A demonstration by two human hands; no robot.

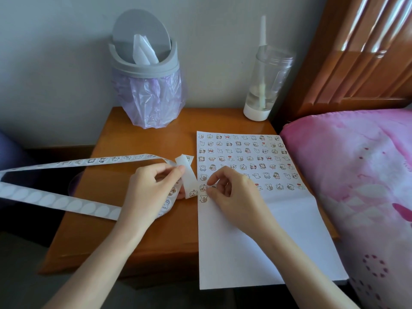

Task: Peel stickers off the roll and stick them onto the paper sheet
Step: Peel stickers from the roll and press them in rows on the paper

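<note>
Left grip (151,188) pinches strip (187,175), bin (145,70) behind

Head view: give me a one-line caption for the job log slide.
Left hand pinches the sticker strip while the right hand sets a sticker on the half-filled paper sheet.

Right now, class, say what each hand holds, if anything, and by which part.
The left hand pinches the sticker strip at its bend. The right hand touches a sticker on the paper sheet with its fingertips; whether it pinches cannot be told.
</note>
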